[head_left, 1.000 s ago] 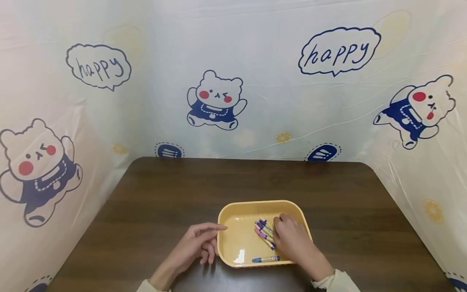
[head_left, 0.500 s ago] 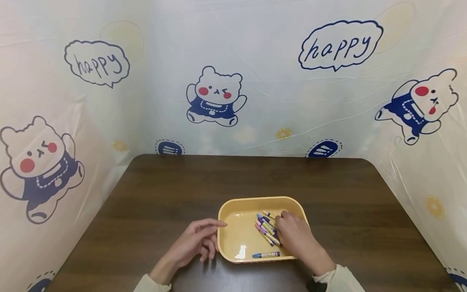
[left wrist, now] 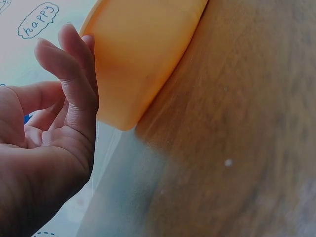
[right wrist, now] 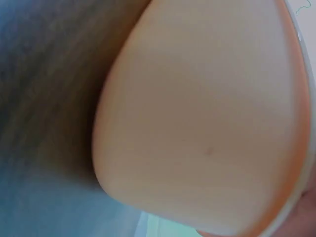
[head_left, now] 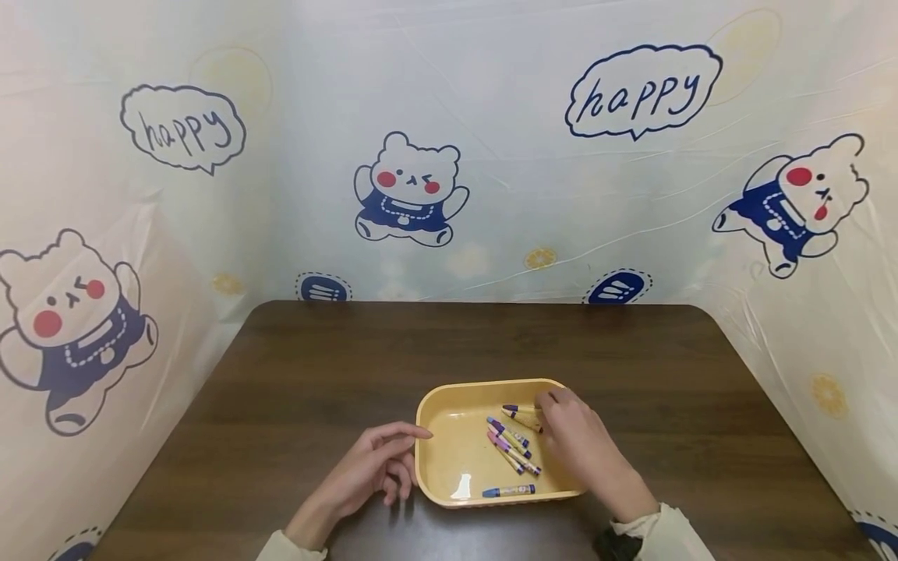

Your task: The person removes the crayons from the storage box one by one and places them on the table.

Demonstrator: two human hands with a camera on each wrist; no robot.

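Note:
A yellow tray (head_left: 449, 387) with rounded corners stands on the dark wooden table. In it lie several crayons with yellow wrappers: a loose bunch of crayons (head_left: 510, 444) right of the middle and a blue crayon (head_left: 508, 491) along the near wall. My right hand (head_left: 578, 440) reaches over the right rim with curled fingers at a purple-ended crayon (head_left: 517, 408), whose other end they hide. Beside it lies another crayon (head_left: 522, 421), partly covered by the hand. At the left rim rests my left hand (head_left: 375, 467), index finger stretched over the edge, the others loosely bent outside.
The dark wooden table (head_left: 337, 351) extends behind and to both sides of the tray. A pale cloth (head_left: 505, 202) printed with bears and "happy" bubbles hangs around its back and sides. The right wrist view is mostly filled by the tray's outer wall (right wrist: 197, 108).
My right hand has shifted a little to the right and away from the bunch. Two crayons now lie apart at its fingertips, toward the far wall. The left hand stays at the rim.

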